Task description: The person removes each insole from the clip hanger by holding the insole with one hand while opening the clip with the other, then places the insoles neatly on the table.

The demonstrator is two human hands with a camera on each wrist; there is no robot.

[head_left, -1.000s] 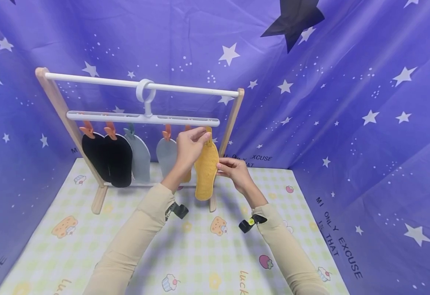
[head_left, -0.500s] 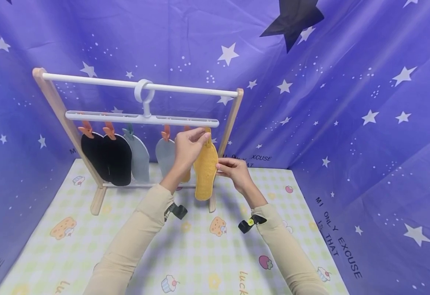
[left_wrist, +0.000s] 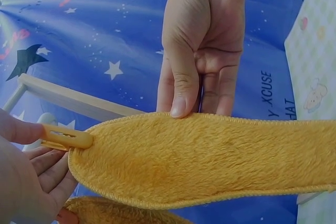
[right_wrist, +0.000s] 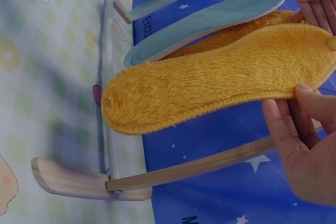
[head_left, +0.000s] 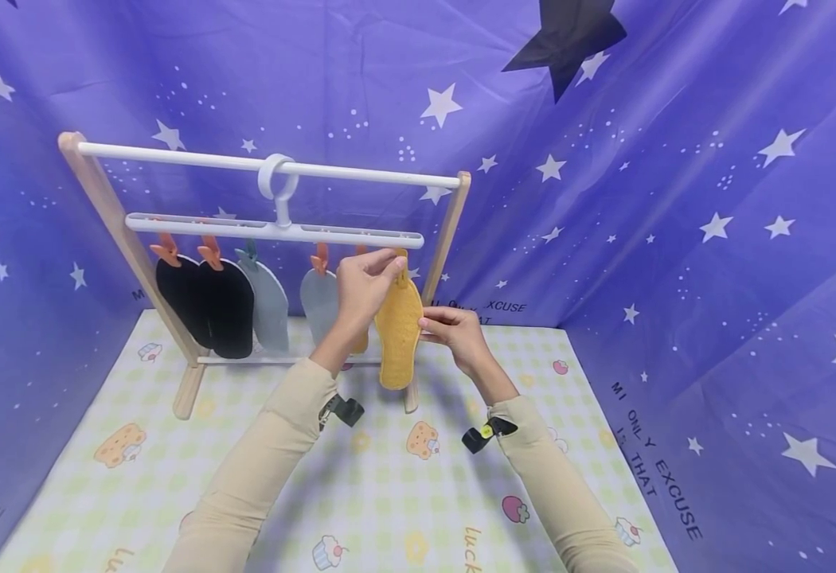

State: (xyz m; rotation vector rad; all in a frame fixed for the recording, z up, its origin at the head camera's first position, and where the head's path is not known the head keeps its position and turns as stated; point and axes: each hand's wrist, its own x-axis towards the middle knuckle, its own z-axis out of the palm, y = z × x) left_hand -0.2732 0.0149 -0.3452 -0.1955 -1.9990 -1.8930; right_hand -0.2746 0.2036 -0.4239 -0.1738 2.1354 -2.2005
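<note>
A fuzzy yellow insole [head_left: 400, 334] hangs toe up, and a yellow clothespin [left_wrist: 67, 137] bites its top edge. My left hand [head_left: 364, 290] pinches that clothespin between thumb and fingers, just below the right end of the white hanger [head_left: 346, 235]. With thumb and fingertips my right hand [head_left: 457, 334] holds the insole's right edge. Behind it hangs another yellow insole [right_wrist: 220, 40], mostly hidden by the front one and my left hand. Left of my left hand, a light blue insole [head_left: 318, 298] hangs from an orange clothespin [head_left: 320, 259].
Two black insoles [head_left: 232, 310] and another blue insole [head_left: 269, 306] hang at the hanger's left half. The hanger hooks over the white bar of a wooden rack [head_left: 447, 235]. The rack stands on a checked tablecloth [head_left: 389, 509], with a purple star-patterned curtain [head_left: 662, 159] around it.
Both hands keep their hold on the clothespin and yellow insole, almost still. The whole scene shifts slightly left in the head view.
</note>
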